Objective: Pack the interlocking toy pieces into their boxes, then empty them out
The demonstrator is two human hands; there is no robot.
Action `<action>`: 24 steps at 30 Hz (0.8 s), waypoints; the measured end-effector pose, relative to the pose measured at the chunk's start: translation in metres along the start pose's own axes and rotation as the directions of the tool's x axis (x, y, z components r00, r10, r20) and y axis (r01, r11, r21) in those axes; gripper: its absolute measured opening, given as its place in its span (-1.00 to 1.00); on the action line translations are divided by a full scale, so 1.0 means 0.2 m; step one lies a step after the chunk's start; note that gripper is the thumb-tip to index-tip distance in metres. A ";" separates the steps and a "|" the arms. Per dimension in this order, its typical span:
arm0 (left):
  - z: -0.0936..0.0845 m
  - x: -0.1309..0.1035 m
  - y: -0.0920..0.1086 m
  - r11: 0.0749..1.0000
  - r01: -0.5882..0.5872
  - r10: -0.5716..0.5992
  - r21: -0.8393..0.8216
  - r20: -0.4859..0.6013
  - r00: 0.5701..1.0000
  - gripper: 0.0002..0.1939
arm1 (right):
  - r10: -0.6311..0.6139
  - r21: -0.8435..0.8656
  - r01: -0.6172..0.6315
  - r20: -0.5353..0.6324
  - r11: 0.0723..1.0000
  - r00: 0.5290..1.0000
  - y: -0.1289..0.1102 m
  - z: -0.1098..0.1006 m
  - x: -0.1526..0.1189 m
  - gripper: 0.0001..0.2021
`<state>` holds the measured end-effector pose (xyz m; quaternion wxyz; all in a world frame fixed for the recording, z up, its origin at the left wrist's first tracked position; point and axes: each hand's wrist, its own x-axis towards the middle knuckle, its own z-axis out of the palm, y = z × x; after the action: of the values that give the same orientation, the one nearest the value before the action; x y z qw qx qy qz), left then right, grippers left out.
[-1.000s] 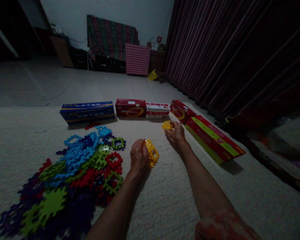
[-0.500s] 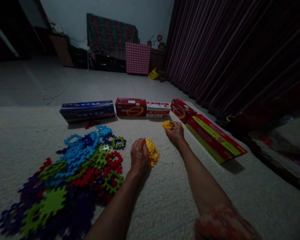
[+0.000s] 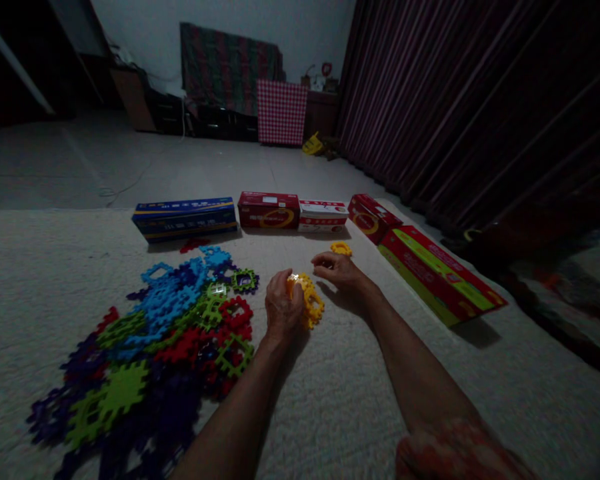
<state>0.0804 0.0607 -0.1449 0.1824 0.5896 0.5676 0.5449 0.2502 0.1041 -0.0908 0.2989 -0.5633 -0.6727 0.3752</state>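
Observation:
My left hand (image 3: 284, 307) is closed on several yellow gear-edged plastic building pieces (image 3: 312, 303) at the middle of the pale mat. Part of that stack is hidden behind the fingers. To its right, my right hand (image 3: 343, 272) hovers with bent fingers, thumb and fingertips slightly apart, and nothing shows between them. A single yellow gear-edged piece (image 3: 341, 249) lies on the mat just beyond the right hand. Left of my left arm spreads a pile with blue pieces (image 3: 167, 300), green pieces (image 3: 125, 390), red pieces (image 3: 183, 345) and dark purple pieces (image 3: 173, 407).
A blue box (image 3: 185, 220), a dark red box (image 3: 269, 211) and a white-and-red box (image 3: 323, 217) line the far side of the mat (image 3: 340, 400). Another dark red box (image 3: 373, 219) and a long red-and-yellow box (image 3: 440, 275) stand along the right. Dark curtains (image 3: 430, 100) hang beyond.
My right hand has let go of a yellow piece, leaving it near the boxes, and has come back toward my left hand. The left hand keeps its hold. The view has shifted slightly.

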 end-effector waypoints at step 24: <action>0.02 -0.01 -0.02 0.993 -0.101 0.099 0.068 0.027 0.995 -0.71 | -0.052 -0.510 0.064 0.037 0.858 0.998 -0.04 -0.16 -0.06 -0.84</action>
<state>0.0832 0.0616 -0.1503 0.1410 0.6297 0.5537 0.5263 0.2749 0.0970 -0.0656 0.1427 -0.5977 -0.7680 0.1807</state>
